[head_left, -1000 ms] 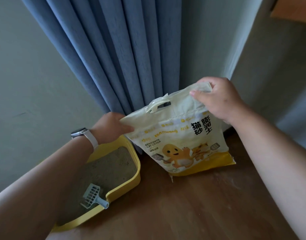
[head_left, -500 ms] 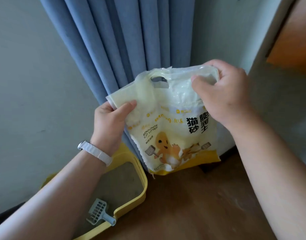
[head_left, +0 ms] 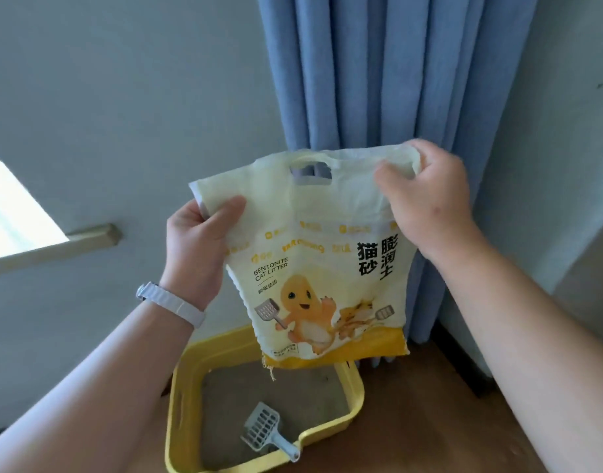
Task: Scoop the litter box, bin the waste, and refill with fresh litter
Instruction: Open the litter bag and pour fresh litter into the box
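Hands raised, the left hand [head_left: 196, 242] and right hand [head_left: 426, 199] pinch the litter bag's [head_left: 313, 268] top corners in curled fingers; below them sits the litter box [head_left: 356, 401].

A lived-in home corner: blue curtain [head_left: 378, 97] hangs beside a plain wall [head_left: 122, 114], with a yellow litter box [head_left: 356, 394] on the wooden floor [head_left: 412, 421] below the curtain.
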`<act>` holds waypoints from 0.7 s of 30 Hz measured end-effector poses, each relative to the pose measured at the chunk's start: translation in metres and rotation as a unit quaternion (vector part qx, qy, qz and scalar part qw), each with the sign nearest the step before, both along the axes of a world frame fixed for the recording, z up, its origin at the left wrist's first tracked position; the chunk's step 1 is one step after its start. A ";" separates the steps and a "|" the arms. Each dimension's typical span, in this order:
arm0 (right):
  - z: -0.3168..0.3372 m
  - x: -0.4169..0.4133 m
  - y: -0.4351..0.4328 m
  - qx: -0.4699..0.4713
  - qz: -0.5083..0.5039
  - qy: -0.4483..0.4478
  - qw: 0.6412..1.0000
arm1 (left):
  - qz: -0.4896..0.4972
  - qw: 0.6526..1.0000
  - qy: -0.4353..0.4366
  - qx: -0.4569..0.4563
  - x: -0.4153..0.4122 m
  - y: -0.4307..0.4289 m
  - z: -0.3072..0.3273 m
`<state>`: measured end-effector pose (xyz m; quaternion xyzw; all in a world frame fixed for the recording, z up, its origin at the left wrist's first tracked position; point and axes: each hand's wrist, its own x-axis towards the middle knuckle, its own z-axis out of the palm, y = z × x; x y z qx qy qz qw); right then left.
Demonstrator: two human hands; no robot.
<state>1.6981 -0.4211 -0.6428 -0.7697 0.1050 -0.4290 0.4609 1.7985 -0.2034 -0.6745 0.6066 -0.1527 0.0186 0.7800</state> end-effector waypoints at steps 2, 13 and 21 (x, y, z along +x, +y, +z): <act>-0.002 0.016 0.027 -0.001 0.023 -0.002 1.000 | 0.022 1.000 0.003 0.001 0.007 0.034 0.000; -0.029 0.103 0.212 -0.025 0.149 0.002 0.989 | 0.172 0.985 0.014 0.025 0.028 0.244 -0.012; -0.055 0.154 0.343 -0.011 0.245 0.026 0.969 | 0.242 0.967 0.031 0.075 0.041 0.388 -0.022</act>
